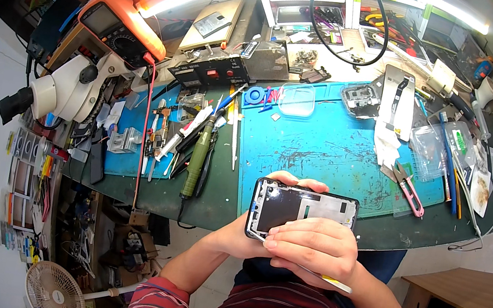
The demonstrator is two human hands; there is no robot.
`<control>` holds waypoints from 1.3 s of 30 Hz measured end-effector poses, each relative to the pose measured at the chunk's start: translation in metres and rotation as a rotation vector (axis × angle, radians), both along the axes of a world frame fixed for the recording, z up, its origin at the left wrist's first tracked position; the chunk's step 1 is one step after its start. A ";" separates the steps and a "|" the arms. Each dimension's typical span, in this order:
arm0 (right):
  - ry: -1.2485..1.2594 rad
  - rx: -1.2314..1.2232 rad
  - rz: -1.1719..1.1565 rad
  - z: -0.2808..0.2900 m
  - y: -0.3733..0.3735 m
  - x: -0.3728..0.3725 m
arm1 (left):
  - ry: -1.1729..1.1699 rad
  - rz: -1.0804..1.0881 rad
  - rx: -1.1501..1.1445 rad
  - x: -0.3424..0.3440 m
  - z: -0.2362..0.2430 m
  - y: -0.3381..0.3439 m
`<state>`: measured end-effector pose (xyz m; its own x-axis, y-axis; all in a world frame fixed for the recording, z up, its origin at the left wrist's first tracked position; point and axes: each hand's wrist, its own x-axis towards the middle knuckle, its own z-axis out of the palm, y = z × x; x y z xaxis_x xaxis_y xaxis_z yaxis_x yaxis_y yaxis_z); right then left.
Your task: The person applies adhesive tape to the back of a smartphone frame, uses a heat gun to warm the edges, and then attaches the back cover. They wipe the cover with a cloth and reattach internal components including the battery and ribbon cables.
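Near the table's front edge, my left hand (239,237) grips a black-edged phone frame (281,209) from beneath, its fingertips curling over the far edge. The frame lies sideways, its inner side up, showing a black panel on the left and bare grey metal on the right. My right hand (317,246) is closed around a slim stick-like tool (335,283) with a yellow band and a whitish end. The tool's thin tip appears to meet the frame's near left edge; its exact kind cannot be made out. My right fingers cover the frame's lower right part.
A blue mat (317,149) covers the table's middle. Pink-handled cutters (410,191) and a phone screen (397,103) lie to the right. Screwdrivers and a green-handled tool (198,159) lie left, near a microscope (65,85) and an orange multimeter (122,27).
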<state>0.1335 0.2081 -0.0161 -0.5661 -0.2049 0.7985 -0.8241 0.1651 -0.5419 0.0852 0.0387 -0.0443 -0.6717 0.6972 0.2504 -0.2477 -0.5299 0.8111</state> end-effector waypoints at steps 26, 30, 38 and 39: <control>-0.013 -0.235 -1.029 0.006 0.108 0.089 | 0.182 -0.034 -0.038 0.006 0.009 -0.004; -0.002 -0.257 -1.697 -0.035 0.202 0.172 | 0.044 -0.011 -0.050 0.011 0.015 0.001; -0.583 0.100 -1.921 -0.071 0.263 0.297 | -0.236 -0.012 -0.026 0.001 0.030 -0.003; -0.512 0.152 -1.914 -0.060 0.255 0.287 | -0.272 0.031 -0.079 -0.002 0.033 -0.004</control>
<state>0.4206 0.4630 -0.0764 -0.2214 0.8004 0.5570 0.6514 0.5465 -0.5264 0.0833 0.0349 -0.0112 -0.7283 0.6852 0.0037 -0.4464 -0.4785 0.7561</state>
